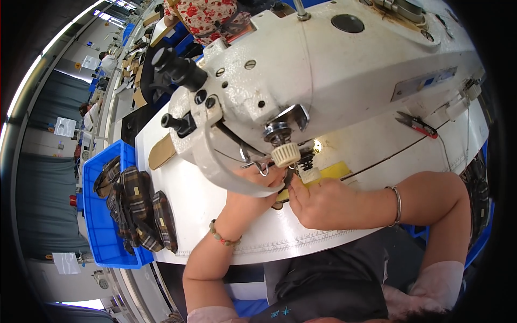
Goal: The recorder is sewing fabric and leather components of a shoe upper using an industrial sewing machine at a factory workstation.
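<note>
A white sewing machine [344, 59] spans the upper middle, its tension knob [286, 154] and needle area right above my hands. My left hand [264, 180] is under the machine head, its fingers partly covered by the curved white guard [221, 169]. Beside it, my right hand [326, 203] has its fingers pinched together at the edge of a small dark piece of cloth [289, 177]. Most of that piece is hidden by the hands and machine parts. A yellow strip [335, 171] lies on the machine bed just past my right fingers.
At left, a blue bin [102, 231] holds dark plaid cloth pieces [134, 199], some hanging over its rim. A brown flat piece [162, 152] lies on the white table [199, 226]. Red-handled thread snips [417, 125] rest to the right. Another person in floral clothing [207, 19] is beyond the machine.
</note>
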{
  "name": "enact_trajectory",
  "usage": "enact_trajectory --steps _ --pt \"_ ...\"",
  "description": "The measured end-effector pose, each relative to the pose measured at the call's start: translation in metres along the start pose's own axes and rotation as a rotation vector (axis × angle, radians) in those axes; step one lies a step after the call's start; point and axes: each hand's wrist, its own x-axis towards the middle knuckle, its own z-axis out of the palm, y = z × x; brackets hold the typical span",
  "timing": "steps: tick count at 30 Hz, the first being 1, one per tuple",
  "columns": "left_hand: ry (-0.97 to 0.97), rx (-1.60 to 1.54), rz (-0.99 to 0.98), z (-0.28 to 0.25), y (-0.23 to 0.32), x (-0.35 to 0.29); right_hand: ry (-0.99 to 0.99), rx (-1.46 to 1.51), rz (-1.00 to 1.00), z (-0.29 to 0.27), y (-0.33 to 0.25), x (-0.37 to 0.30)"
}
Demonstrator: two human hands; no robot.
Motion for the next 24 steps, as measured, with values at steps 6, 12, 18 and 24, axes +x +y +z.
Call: enact_trajectory --steps 6,12,18,24 --pt "-0.087 0.087 0.096 -0.024 0.013 -0.001 0.047 0.051 -0.004 -0.001 0.003 0.0" --pt "-0.119 0.138 0.069 -0.024 0.018 -0.005 0.029 0.022 0.006 -0.002 0.001 0.0" --pt "-0.113 0.27 0.142 -0.03 0.028 -0.011 0.005 0.008 0.002 -0.007 0.003 0.002" --pt "-0.098 0.318 0.063 -0.019 0.025 -0.015 -0.061 -0.054 -0.006 -0.013 0.004 0.002"
